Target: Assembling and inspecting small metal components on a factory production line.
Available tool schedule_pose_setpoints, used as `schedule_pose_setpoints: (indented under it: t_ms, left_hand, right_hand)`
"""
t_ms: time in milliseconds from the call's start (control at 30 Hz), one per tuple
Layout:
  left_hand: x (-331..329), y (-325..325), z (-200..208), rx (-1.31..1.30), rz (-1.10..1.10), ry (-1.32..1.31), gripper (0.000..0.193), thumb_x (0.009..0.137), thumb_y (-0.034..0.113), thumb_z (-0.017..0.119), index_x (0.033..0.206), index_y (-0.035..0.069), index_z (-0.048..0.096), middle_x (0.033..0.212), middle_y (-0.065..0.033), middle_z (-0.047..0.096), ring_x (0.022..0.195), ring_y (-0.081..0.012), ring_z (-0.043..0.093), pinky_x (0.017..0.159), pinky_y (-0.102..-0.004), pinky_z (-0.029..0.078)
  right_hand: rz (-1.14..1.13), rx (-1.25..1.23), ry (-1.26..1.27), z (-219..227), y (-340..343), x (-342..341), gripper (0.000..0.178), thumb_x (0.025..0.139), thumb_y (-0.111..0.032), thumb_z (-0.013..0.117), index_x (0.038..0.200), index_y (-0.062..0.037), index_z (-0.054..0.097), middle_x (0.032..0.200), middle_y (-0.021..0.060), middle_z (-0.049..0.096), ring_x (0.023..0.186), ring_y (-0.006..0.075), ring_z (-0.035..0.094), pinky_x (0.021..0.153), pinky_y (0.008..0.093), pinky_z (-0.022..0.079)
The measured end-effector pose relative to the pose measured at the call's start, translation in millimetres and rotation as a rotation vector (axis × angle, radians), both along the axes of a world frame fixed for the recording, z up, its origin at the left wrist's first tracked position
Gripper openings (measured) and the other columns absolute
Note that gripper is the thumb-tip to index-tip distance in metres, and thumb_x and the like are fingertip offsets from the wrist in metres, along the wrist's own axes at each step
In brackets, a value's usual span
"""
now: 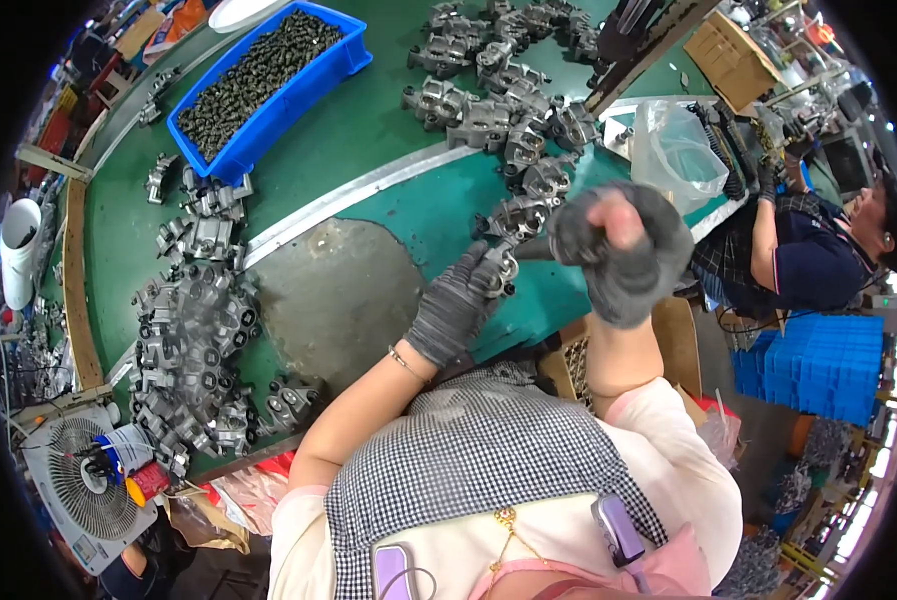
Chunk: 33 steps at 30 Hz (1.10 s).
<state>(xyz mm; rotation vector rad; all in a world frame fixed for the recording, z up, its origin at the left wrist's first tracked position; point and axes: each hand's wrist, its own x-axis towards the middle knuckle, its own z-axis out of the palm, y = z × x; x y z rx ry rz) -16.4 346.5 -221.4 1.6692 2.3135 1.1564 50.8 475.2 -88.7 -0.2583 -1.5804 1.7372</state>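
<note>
My left hand [454,308], in a dark grey knit glove, grips a small silver-grey metal casting [507,272] at the near edge of the green table. Close beside it on the right, my right hand [624,255] is raised and curled closed, its glove leaving a bare fingertip out. A dark, narrow shape reaches from that fist toward the casting; motion blur hides what it is. Just beyond my hands, more metal castings [519,215] trail away in a line toward the far side.
A blue bin [259,150] of small dark parts stands at the far left. Below it lies a heap of castings [194,340]. A dark metal post [644,60] rises at the far right, near a clear plastic bag [677,150]. Another person [819,245] works at the right.
</note>
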Motion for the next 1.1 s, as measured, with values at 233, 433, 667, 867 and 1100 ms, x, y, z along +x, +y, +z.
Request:
schedule_pose_setpoints:
  t_ms: [233,433,667,867,1100]
  left_hand:
    - [0,-1,10,-0.097,0.042,-0.329,0.056,0.072,0.013,0.068,0.123,0.005,0.046,0.110,-0.0202,0.056,0.096,-0.0379,0.057,0.080,-0.0428,0.049]
    - [2,-3,12,-0.086,0.042,-0.308,0.060,0.072,0.015,0.070,0.125,0.004,0.044,0.110,-0.0200,0.058,0.096,-0.0373,0.058,0.081,-0.0428,0.049]
    - [-6,4,-3,-0.102,0.054,-0.274,0.068,0.070,0.017,0.073,0.129,0.002,0.043,0.112,-0.0206,0.058,0.099,-0.0362,0.059,0.083,-0.0411,0.049]
    - [2,7,5,-0.050,0.001,-0.344,0.068,0.070,0.020,0.074,0.128,0.002,0.043,0.111,-0.0215,0.058,0.099,-0.0367,0.058,0.084,-0.0411,0.049]
    - [1,-3,-5,-0.133,0.075,-0.328,0.070,0.070,0.022,0.075,0.129,0.004,0.043,0.110,-0.0216,0.058,0.097,-0.0370,0.059,0.083,-0.0415,0.049]
  right_hand:
    - [0.132,0.128,-0.108,-36,4,-4,0.025,0.088,-0.025,0.059,0.080,-0.0014,0.059,0.061,0.0041,0.055,0.049,0.0142,0.050,0.043,0.0257,0.041]
    - [0.156,-0.135,0.169,-4,20,7,0.033,0.090,-0.027,0.055,0.067,-0.0029,0.053,0.055,0.0027,0.049,0.045,0.0117,0.046,0.042,0.0281,0.040]
    - [0.073,0.191,-0.289,-24,21,-11,0.026,0.087,-0.026,0.061,0.079,-0.0014,0.061,0.060,0.0047,0.054,0.047,0.0140,0.048,0.045,0.0284,0.041]
    - [-0.101,0.216,-0.160,-80,6,-9,0.024,0.084,-0.024,0.062,0.076,-0.0018,0.061,0.059,0.0046,0.056,0.049,0.0190,0.051,0.048,0.0298,0.041]
    - [0.093,0.456,-0.162,-22,28,20,0.023,0.084,-0.022,0.064,0.076,-0.0004,0.061,0.062,0.0069,0.058,0.053,0.0162,0.056,0.051,0.0324,0.046]
